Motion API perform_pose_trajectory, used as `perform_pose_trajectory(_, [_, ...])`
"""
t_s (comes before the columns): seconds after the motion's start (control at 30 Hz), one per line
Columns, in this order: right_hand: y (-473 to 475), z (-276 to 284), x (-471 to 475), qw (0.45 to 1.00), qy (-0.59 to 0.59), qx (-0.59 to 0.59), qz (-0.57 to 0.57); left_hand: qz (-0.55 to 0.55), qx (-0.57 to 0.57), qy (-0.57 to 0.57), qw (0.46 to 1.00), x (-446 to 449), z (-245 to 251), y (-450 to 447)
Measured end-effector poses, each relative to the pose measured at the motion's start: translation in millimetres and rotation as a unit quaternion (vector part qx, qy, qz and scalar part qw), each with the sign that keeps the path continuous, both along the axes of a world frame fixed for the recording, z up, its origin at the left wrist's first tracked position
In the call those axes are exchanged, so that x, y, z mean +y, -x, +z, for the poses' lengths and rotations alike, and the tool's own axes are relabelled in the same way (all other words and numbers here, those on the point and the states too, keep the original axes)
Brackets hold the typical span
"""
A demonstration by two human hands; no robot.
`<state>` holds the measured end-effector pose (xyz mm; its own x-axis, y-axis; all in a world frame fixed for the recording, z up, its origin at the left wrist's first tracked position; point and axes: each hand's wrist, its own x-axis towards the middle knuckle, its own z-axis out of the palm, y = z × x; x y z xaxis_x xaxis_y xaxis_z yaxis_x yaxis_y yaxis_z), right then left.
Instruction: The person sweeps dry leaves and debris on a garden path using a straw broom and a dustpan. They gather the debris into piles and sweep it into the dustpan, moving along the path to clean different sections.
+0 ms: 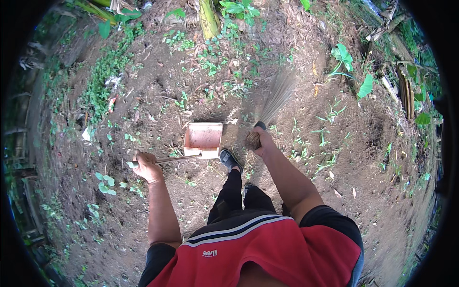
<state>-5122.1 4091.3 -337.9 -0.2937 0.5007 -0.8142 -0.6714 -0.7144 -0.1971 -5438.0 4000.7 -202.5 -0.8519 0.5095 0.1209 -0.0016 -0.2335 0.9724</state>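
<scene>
My left hand (147, 166) is closed around the handle of a long-handled dustpan. The dustpan's pale pink pan (203, 137) rests on the soil before my foot, its inside dirty. In my right hand (264, 141) is a stick broom (274, 102), gripped near its dark binding, with the thick butt ends sticking out by my palm. The bristles fan out up and to the right of the pan and look blurred at their tips. Broom and dustpan are apart.
Dry leaves litter the soil beyond the pan. A green plant stem (209, 19) rises at the top middle. Broad-leaved plants (342, 57) grow at the upper right, low weeds (104, 82) at the left. My sandalled foot (229, 159) stands just right of the pan.
</scene>
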Motion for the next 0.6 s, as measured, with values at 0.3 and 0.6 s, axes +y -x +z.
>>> perform_pose_trajectory(0.3, [76.7,-23.7,81.6,0.988,0.085,0.092,0.096,-0.105,0.0,0.023,0.994,90.9,-53.2,17.6])
perform_pose_trajectory(0.6, [148.5,3.9,62.2,0.992,0.093,0.001,0.089,-0.193,-0.087,0.104,0.972,129.8,-65.5,29.4])
